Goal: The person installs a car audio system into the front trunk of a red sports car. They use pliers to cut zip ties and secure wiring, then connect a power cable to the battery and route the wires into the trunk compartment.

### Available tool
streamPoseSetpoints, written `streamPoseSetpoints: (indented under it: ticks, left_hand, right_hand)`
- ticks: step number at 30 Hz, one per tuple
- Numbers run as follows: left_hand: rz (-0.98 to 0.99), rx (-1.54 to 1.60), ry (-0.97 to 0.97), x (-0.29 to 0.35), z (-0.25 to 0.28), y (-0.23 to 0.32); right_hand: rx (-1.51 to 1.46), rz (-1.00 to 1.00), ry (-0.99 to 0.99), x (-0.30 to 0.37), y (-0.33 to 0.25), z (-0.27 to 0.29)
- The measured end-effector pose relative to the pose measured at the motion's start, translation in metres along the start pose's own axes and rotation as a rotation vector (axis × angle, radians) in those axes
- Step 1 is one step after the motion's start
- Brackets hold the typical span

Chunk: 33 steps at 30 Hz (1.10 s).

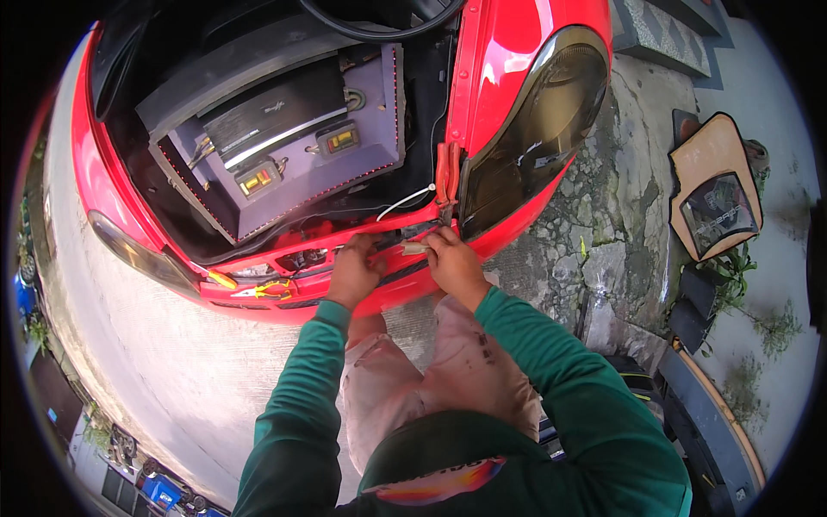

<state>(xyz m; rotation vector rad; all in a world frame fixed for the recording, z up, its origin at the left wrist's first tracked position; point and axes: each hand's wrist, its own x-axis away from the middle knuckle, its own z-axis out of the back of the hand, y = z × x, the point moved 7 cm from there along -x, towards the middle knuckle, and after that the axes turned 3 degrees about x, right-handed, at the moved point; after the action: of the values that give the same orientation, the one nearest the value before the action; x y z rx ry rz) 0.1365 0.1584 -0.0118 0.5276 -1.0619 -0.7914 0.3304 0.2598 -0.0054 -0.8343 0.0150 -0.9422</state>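
Observation:
My left hand [355, 269] is closed at the red front panel [320, 247] of a car, its fingertips curled over the opening; what they grip, if anything, is hidden. My right hand [457, 270], just beside it, pinches near a small tan piece [414, 247], too small to name. Red-handled pliers [447, 176] stand by the headlight, jaws down close to my right fingers. A white strip like a cable tie [405, 201] arches up behind my hands. Yellow-and-red pliers [265, 290] and a yellow-handled tool [222, 279] lie on the panel to the left.
Behind the panel, the open front compartment holds a black amplifier [274, 110] and two fuse blocks [258, 180] in a grey-lined box. The right headlight [538, 129] borders my work. A tan trim panel with a dark window [722, 189] leans at the far right, past cracked concrete.

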Motion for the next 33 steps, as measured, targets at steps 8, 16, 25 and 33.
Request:
streamPoseSetpoints:
  ticks: [8, 16, 25, 33]
  left_hand:
    - [-0.183, -0.23, 0.247, -0.043, 0.007, 0.027]
    - [-0.148, -0.265, 0.349, -0.072, 0.017, 0.011]
    - [-0.137, -0.286, 0.19, -0.102, 0.024, -0.007]
    - [-0.003, -0.487, 0.31, -0.131, 0.018, -0.007]
  right_hand:
    - [0.303, 0.161, -0.091, -0.001, -0.011, -0.008]
    - [0.243, 0.155, -0.099, 0.005, -0.048, 0.025]
    - [0.353, 0.187, 0.034, -0.057, -0.077, 0.067]
    - [0.682, 0.337, 0.053, -0.111, -0.095, 0.101]
